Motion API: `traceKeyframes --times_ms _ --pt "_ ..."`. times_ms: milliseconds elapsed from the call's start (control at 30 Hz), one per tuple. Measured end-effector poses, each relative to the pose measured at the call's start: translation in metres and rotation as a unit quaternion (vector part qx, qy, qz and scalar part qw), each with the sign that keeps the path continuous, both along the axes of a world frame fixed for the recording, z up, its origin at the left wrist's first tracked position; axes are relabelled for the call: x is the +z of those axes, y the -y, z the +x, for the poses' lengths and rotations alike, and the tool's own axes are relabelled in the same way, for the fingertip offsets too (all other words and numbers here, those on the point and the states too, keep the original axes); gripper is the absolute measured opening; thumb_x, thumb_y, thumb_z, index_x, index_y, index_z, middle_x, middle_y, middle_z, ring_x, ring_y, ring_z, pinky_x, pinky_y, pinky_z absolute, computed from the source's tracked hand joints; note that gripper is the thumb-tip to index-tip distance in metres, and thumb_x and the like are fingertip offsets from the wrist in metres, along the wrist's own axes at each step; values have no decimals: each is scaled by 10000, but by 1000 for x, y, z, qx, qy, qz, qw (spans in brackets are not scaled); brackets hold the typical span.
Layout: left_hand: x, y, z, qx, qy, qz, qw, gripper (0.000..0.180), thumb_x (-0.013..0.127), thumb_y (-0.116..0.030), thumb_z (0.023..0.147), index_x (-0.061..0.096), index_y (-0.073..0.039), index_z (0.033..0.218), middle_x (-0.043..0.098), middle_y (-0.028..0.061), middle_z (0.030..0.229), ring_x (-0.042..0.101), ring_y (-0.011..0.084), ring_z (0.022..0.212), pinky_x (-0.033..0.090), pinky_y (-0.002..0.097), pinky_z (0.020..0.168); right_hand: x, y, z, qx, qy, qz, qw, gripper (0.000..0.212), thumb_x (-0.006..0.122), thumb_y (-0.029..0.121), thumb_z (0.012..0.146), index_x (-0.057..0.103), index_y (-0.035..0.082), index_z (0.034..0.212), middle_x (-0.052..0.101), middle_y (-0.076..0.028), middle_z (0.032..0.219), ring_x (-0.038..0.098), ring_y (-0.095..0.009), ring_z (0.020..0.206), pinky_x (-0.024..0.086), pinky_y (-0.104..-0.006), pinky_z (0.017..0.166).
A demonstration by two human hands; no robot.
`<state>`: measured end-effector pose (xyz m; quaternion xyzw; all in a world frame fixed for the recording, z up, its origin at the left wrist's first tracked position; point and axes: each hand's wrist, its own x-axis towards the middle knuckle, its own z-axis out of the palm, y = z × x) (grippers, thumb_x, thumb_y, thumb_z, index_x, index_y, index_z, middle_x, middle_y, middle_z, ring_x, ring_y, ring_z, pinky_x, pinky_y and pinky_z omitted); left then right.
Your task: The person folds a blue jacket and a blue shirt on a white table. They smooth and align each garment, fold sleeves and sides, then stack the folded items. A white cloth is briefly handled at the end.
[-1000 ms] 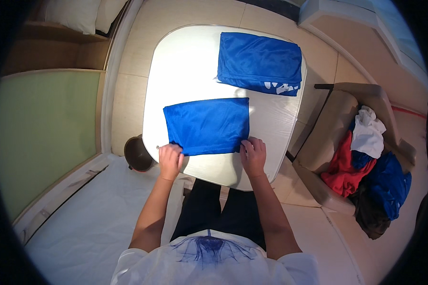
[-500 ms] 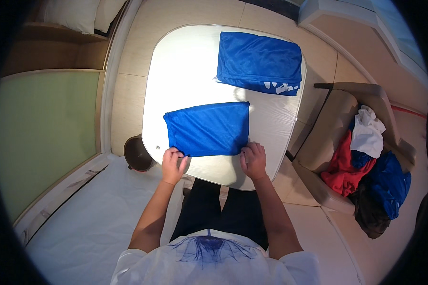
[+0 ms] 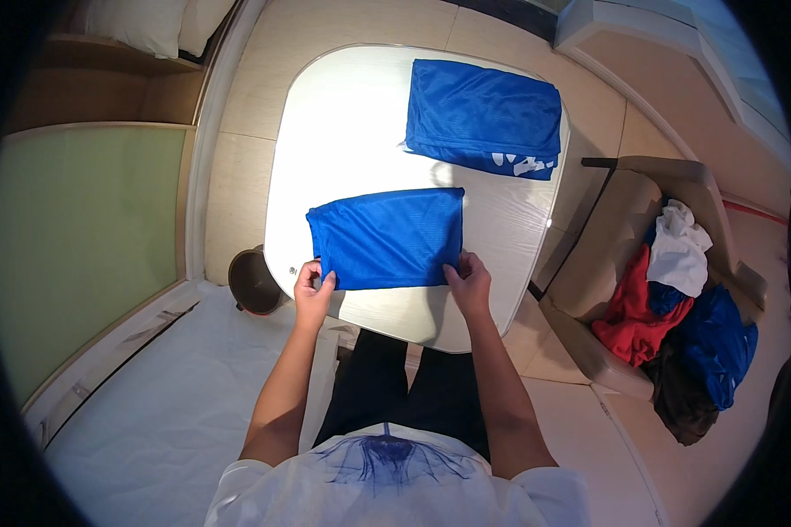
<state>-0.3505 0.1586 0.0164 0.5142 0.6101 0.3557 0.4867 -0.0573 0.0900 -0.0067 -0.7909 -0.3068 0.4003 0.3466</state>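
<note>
A folded blue garment [image 3: 391, 237] of thin mesh-like cloth lies flat in front of me on the white table [image 3: 334, 114]. At its near left corner, my left hand [image 3: 314, 288] pinches the cloth between thumb and fingers. My right hand [image 3: 468, 283] grips the near right corner in the same way, thumb on top. Fingers under the fabric are partly hidden. Farther back on the right rests a stack of folded blue garments [image 3: 483, 114], with white markings showing along its near edge.
On the right, a tan armchair [image 3: 613, 237] holds a heap of loose clothes: a white piece [image 3: 679, 250], a red one [image 3: 628, 321], a blue one [image 3: 716, 342] and a dark one [image 3: 684, 400]. A brown bin [image 3: 253, 285] stands left of the table. A white-covered surface [image 3: 193, 395] lies at lower left.
My left hand has shifted up along the garment's left corner and taken hold of it. My right hand's thumb now presses onto the right corner. The cloth's near left edge looks straighter.
</note>
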Motion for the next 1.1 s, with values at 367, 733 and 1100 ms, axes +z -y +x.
traceKeyframes --times_ms 367,733,1100 --pt "19 -8 11 36 133 -256 957 188 624 -110 932 601 -61 1112 525 -59 878 438 53 777 378 200 754 -7 1 -3 -51 -237 63 968 132 653 26 883 552 23 967 533 30 797 483 -51 697 414 -222 635" --pt "-11 9 -39 -135 79 -206 966 257 579 59 852 678 -32 1071 598 -28 908 484 68 806 411 215 748 3 5 10 -6 -253 -15 967 314 648 60 895 582 -64 1175 682 -87 969 622 -123 846 495 -265 773" --pt "-11 11 -35 -111 -108 -64 986 101 679 44 791 707 -5 875 657 36 852 569 116 751 460 266 663 -6 11 8 -42 -272 21 961 275 602 12 920 562 -46 1187 673 -67 994 610 -106 880 478 -238 802"
